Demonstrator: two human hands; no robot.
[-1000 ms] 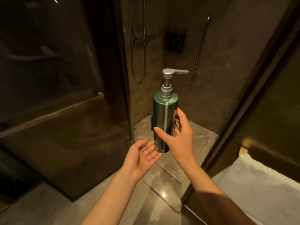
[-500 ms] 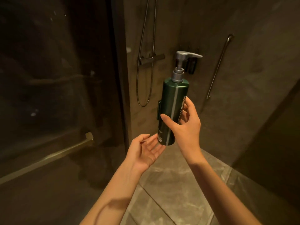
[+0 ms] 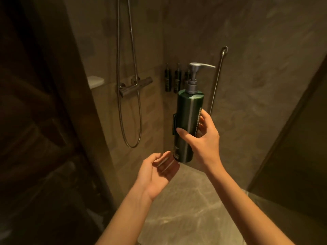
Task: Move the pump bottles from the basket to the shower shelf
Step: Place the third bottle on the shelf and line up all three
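My right hand grips a tall dark green pump bottle with a silver pump head, held upright in front of the shower's back wall. My left hand hovers just below and left of the bottle's base, palm up, fingers loosely curled and holding nothing. On the back wall behind the bottle, a small holder carries dark pump bottles in a row; the held bottle partly hides the rightmost one. The basket is out of view.
A chrome shower mixer with a looping hose sits left of the wall bottles. A white soap ledge is further left. A vertical grab rail runs on the right wall. Dark glass panels flank both sides; marble floor lies below.
I have come closer into the shower and the view has tilted up. My right hand has carried the bottle forward toward the back wall; my left hand's fingers have curled slightly under the base.
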